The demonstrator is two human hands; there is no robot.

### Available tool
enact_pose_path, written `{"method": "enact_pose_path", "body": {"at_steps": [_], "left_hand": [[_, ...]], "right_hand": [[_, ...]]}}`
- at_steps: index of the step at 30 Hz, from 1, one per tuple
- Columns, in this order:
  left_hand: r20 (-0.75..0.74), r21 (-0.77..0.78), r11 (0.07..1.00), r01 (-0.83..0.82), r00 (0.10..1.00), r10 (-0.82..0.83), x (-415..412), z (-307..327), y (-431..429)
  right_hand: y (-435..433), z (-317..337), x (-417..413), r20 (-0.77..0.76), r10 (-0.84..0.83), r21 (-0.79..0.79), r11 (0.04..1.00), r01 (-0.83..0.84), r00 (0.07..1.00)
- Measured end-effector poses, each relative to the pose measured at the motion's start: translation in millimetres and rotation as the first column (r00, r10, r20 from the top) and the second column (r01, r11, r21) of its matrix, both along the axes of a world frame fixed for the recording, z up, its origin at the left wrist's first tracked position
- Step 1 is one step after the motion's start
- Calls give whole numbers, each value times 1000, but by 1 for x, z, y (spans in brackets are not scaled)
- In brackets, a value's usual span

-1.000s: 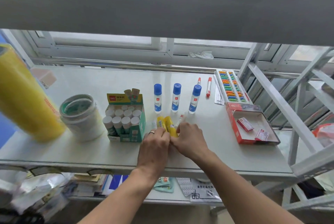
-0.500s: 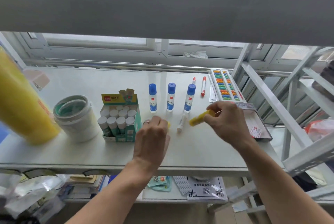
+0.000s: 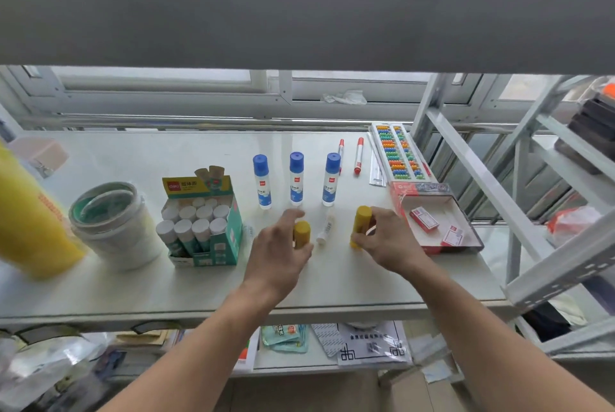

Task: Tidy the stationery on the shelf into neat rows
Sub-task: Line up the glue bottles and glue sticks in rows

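Two yellow glue sticks stand upright near the middle of the white shelf (image 3: 133, 281). My left hand (image 3: 278, 253) holds the left yellow stick (image 3: 302, 233). My right hand (image 3: 387, 243) grips the right yellow stick (image 3: 361, 225). Between them lies a small white tube (image 3: 325, 228) flat on the shelf. Behind stand three blue-capped glue bottles (image 3: 295, 182) in a row. Two red markers (image 3: 358, 156) lie further back.
A green box of white-capped glue sticks (image 3: 203, 225) stands left of my hands, next to a stack of tape rolls (image 3: 113, 222) and a yellow roll (image 3: 30, 218). On the right are an open red box (image 3: 436, 217), a bead abacus (image 3: 399, 155) and a slanted shelf frame (image 3: 492, 185).
My hands parted from a shared pile. The right hand carried a yellow stick to the right and stood it upright; the left hand stood the other stick upright.
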State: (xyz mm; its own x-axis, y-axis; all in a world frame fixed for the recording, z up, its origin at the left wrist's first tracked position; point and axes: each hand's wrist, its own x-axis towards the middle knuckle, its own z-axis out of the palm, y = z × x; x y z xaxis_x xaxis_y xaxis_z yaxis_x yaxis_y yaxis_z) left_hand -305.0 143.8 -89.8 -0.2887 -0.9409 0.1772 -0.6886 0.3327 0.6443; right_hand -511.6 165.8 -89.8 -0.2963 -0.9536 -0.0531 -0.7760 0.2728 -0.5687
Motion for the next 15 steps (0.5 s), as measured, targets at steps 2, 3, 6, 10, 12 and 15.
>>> {"method": "enact_pose_path", "body": {"at_steps": [2, 3, 6, 10, 12, 15], "left_hand": [[-63, 74, 997, -28, 998, 32, 1, -7, 1], [-83, 100, 994, -32, 996, 40, 1, -10, 2], [-113, 110, 992, -58, 991, 71, 4, -17, 2], [-229, 16, 987, -160, 960, 160, 17, -11, 6], [-260, -37, 965, -261, 935, 243, 28, -6, 16], [-218, -81, 939, -335, 925, 311, 38, -10, 27]], "right_hand": [[1, -6, 2, 20, -5, 23, 1000, 4, 1000], [3, -8, 4, 23, -11, 30, 999, 11, 1000], [7, -6, 9, 43, -41, -17, 999, 42, 998], [-1, 16, 31, 110, 17, -154, 988, 0, 994], [-10, 24, 51, 139, 85, -176, 983, -60, 987], [-24, 24, 80, 156, 143, -171, 978, -116, 977]]}}
